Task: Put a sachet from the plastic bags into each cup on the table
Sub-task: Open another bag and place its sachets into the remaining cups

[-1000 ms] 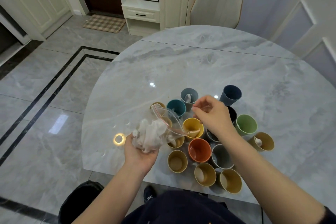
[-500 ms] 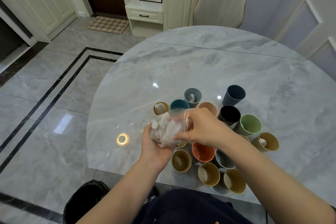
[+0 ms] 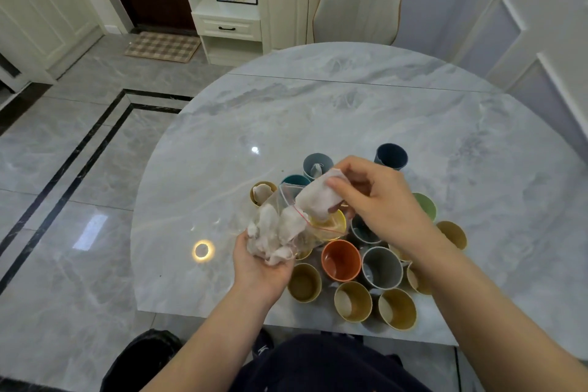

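Above cup cluster: right hand point(image 3: 378, 200) pinching sachet point(image 3: 319, 197), left hand point(image 3: 264, 259) cradling plastic bag point(image 3: 286, 226). Few cups filled; orange cup point(image 3: 340, 259) and several others seemingly empty.

No text, label, brand or number can be read anywhere.

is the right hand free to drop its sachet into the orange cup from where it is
Probably yes: the right hand pinches a sachet just above the cups, and the orange cup below it stands open with nothing over its mouth.
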